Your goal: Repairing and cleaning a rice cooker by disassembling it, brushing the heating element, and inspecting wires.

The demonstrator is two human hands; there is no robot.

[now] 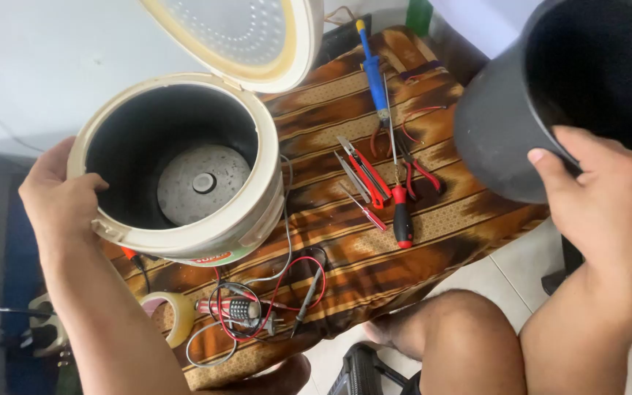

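The left hand [60, 194] has its grip closed on the rim of the cream rice cooker [184, 168], which stands open on the brown patterned cloth [374, 256]. The right hand [608, 197] is clamped on the rim of the dark inner pot [506, 132], lifted clear at the right. I judge the pot is out; next it needs a free place, away from the screwdrivers [396, 205].

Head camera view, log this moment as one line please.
left hand: grips rice cooker rim | right hand: holds inner pot aloft | lid: open | screwdrivers: on cloth
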